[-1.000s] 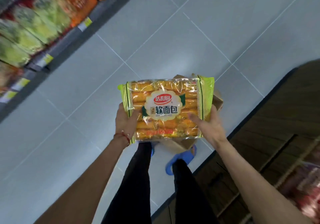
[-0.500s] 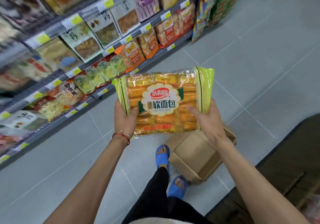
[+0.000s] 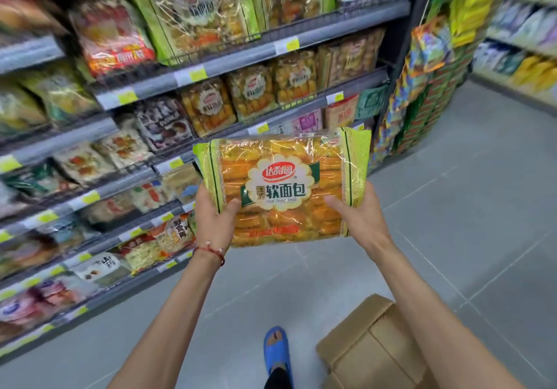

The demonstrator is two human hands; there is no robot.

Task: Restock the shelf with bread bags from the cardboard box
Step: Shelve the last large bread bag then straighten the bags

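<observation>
A clear bread bag with green side strips and golden rolls inside is held flat in front of me, label facing up. My left hand grips its lower left edge, thumb on top. My right hand grips its lower right edge the same way. The cardboard box stands on the floor at the lower right, its flaps closed over the top, partly behind my right forearm. The shelf with similar bread bags rises ahead and to the left.
Grey shelf tiers with yellow price tags run along the left, packed with snack bags. A hanging snack display stands at the shelf's right end. Grey tiled floor spreads to the right. My blue slipper is beside the box.
The view has swung up from the floor to the shelf. The bread bag has risen with both hands still on it, and the box now lies lower right.
</observation>
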